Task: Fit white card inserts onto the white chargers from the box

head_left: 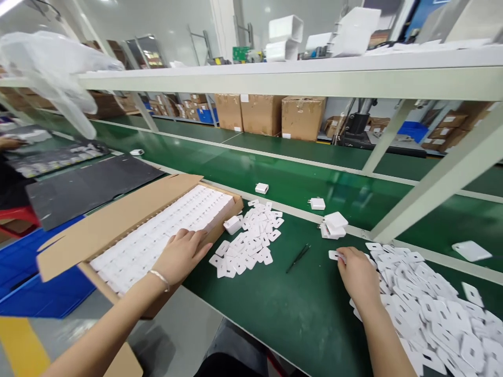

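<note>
My left hand (181, 255) rests on the near right side of a long open cardboard box (222, 222). Its fingers lie over rows of white charger housings (173, 217) standing in the box, with the thumb apart at the box edge; whatever is under the fingertips is hidden. Between finger and thumb, my right hand (357, 275) pinches a small white slotted plate (334, 255). Beside that hand spreads a large pile of like plates (436, 309). A smaller plate pile (253, 238) lies right of the box, with one white charger (232, 225) at its edge.
Black tweezers (298, 257) lie on the green bench (283, 319) between the piles. White chargers (333, 226) and single ones (316, 203) sit near the conveyor edge. A slanted shelf post (436, 175) stands at right. Blue bins (43, 293) stand left, below the box flap.
</note>
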`<state>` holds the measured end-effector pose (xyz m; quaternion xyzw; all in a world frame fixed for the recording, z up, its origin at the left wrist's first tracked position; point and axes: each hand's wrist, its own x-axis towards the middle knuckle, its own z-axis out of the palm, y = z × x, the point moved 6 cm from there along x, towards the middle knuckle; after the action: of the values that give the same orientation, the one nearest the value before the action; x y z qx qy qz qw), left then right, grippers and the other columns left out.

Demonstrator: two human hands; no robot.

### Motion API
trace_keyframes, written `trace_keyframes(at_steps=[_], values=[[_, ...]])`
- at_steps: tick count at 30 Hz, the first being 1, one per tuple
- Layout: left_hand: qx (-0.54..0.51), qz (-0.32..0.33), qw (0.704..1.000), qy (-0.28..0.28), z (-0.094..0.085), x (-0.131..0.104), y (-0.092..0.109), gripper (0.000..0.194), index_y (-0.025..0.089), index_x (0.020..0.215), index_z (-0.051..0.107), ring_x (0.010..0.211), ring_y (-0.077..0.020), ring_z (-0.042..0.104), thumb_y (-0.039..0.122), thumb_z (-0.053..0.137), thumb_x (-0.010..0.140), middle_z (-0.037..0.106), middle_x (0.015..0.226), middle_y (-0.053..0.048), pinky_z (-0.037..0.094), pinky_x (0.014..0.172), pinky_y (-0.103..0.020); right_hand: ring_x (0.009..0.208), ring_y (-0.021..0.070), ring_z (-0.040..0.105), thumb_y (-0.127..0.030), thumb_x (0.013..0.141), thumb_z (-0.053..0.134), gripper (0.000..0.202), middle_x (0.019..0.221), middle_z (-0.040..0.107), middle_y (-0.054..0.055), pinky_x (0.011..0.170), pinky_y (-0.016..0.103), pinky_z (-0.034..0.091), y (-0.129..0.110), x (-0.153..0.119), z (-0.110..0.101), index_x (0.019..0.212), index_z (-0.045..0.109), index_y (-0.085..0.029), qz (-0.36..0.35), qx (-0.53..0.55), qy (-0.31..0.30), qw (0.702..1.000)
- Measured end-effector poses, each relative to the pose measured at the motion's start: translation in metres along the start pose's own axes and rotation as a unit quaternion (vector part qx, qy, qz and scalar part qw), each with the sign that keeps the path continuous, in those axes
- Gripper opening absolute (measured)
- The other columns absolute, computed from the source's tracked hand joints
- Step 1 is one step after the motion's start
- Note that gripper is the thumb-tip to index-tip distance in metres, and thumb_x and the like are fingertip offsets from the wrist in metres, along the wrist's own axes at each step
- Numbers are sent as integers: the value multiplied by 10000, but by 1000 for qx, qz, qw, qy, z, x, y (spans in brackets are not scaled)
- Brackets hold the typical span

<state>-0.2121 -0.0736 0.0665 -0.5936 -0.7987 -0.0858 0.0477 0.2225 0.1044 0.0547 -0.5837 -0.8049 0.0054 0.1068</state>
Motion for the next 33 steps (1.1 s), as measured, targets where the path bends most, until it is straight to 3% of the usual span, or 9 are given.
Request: trace_keyframes(at_steps=[5,10,13,15,18,22,25,28,33], values=[[-39,133,980,146,-8,15,98,324,206,1232,653,1158,-365,593,377,471,1025,662,1254,-164,524,937,-504,1098,268,659,-106,993,538,266,1157,709,102,780,331,482,-7,-2,5,1169,732,-152,-5,-2,-20,1000],[-185,293,930,122,-7,45,237,315,206,1291,625,1214,-300,582,316,542,1008,617,1317,-140,516,1037,-449,1071,264,654,-130,1002,559,299,1180,661,126,797,329,484,-7,-3,12,1261,707,-135,5,-10,-27,1000],[-191,275,939,76,0,99,289,357,218,1338,624,1298,-292,537,311,533,1006,591,1395,-130,470,1105,-437,1044,254,646,-124,991,573,224,1143,649,115,805,323,484,-7,-2,13,1148,729,-156,12,-6,-23,1000],[-164,165,972,33,12,148,292,432,259,1408,598,1422,-308,439,281,556,979,516,1526,-109,389,1183,-451,1030,251,642,-99,973,580,209,1131,643,113,782,318,481,-8,-3,14,1110,724,-163,12,-3,-12,1000],[-170,68,983,8,32,208,273,587,173,1497,539,1509,-472,289,276,625,925,360,1655,-219,292,1192,-644,1009,246,640,-66,956,581,208,1115,643,110,763,315,483,-8,-4,15,1083,713,-165,4,0,2,1000],[-222,43,972,-60,63,248,239,438,234,1284,712,1395,-495,424,379,725,871,613,1433,-198,374,1098,-661,973,247,642,-17,927,585,211,1076,664,107,759,325,495,-6,-7,17,1015,704,-167,-7,11,15,1000],[-298,73,949,-75,72,254,230,327,229,1144,759,1348,-444,474,403,738,868,686,1326,-175,332,1148,-629,948,248,651,-14,943,564,211,1038,682,104,746,330,503,-7,-7,16,959,701,-174,-12,25,25,999],[-408,77,908,-63,73,247,236,447,209,1236,707,1317,-381,519,449,751,861,650,1390,-167,358,1161,-559,934,240,668,-104,1030,504,220,1004,695,96,732,323,499,-11,-9,8,1000,710,-176,-18,52,70,996],[-602,40,794,-75,70,187,255,737,146,1399,567,1088,-284,672,736,459,970,666,1321,-197,553,901,-418,709,183,676,-257,1112,413,304,898,728,65,595,282,430,-16,-20,-19,1139,705,-176,-23,147,214,965]])
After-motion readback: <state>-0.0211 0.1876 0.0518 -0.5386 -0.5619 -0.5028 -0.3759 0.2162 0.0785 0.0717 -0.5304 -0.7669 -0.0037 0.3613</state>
